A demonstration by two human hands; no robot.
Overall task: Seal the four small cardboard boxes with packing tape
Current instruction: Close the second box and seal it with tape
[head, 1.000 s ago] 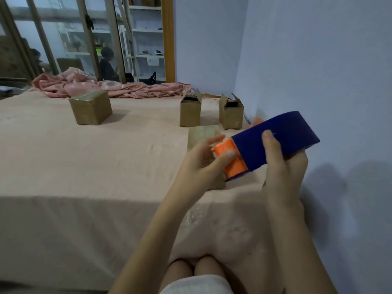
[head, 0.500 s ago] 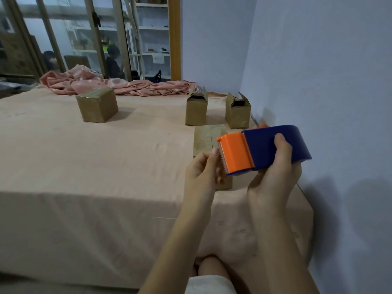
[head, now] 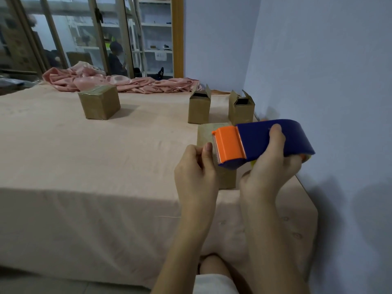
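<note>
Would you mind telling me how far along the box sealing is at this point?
One looks done: the far-left box is closed, with glossy tape on top. In hand: the right hand holds the tape dispenser above the closed nearest box, while the left hand pinches at its orange cutter end, probably the tape end. Left: the two back boxes, flaps still up.

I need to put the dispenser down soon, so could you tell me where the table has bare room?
Free: the cloth between the taped box and the open boxes, and the near left. Crowded: the right edge by the wall, around the nearest box.
</note>
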